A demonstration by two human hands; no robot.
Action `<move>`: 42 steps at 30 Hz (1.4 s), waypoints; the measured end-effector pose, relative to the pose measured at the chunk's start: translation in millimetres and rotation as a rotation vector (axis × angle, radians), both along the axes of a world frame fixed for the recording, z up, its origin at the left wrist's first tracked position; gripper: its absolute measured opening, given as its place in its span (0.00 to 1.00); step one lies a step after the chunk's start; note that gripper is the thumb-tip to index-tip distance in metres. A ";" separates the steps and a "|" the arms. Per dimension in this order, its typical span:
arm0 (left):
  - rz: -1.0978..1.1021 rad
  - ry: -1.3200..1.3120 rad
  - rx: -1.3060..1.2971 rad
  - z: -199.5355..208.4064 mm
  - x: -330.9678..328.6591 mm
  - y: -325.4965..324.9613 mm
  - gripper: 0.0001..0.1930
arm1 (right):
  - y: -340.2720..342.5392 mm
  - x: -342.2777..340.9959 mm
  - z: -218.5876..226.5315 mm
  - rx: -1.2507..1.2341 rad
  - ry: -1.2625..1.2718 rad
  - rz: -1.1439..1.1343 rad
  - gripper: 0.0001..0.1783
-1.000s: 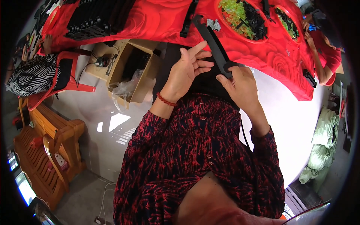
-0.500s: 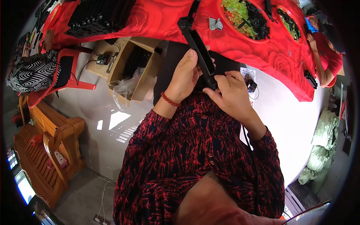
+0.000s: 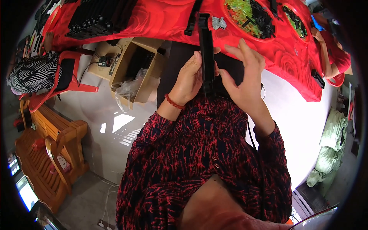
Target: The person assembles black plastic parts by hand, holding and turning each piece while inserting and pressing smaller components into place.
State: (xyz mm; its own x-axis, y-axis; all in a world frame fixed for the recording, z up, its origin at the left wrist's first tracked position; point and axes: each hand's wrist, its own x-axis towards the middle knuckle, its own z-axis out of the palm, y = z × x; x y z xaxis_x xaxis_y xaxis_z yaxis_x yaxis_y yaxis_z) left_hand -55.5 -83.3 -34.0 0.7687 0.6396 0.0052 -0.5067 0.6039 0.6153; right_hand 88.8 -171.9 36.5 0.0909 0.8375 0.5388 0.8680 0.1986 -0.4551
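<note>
My left hand [image 3: 188, 76] is closed around a long black plastic channel-shaped piece [image 3: 207, 57], held nearly upright above my lap. The thumb lies along its left side and fingertips show on its right. To the right of the piece, my right hand [image 3: 247, 74] is raised with its fingers apart and nothing in it. Beyond them, on the red cloth-covered table [image 3: 153, 19], lies another long black plastic strip [image 3: 193, 19]. A small grey piece [image 3: 219, 23] sits beside it. A red tray [image 3: 264, 39] holds yellow-green and black small parts.
A stack of black plastic pieces [image 3: 96, 19] stands at the table's far left. Below it is an open cardboard box [image 3: 149, 82] with plastic wrap. A red chair [image 3: 78, 89] and a wooden bench [image 3: 73, 130] are at left. Another person [image 3: 333, 57] sits at the right near a second tray [image 3: 304, 38].
My right hand has let go of the black piece's lower end, lifted up and opened. The piece has turned more upright in my left hand.
</note>
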 end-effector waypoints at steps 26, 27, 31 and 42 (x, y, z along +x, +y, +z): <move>0.014 0.406 -0.039 -7.1 5.6 -15.9 0.21 | 10.2 15.0 -21.5 -0.125 -0.211 -0.081 0.53; -0.037 0.456 -0.085 -8.1 4.8 -15.2 0.22 | 12.4 19.3 -19.7 -0.095 -0.235 -0.127 0.52; -0.045 0.374 -0.122 -11.0 6.7 -11.9 0.23 | 11.5 16.8 -4.7 -0.145 -0.164 -0.075 0.51; 0.042 0.407 0.013 -6.9 18.4 -0.2 0.18 | 32.2 6.0 -11.1 -0.366 -0.135 -0.012 0.54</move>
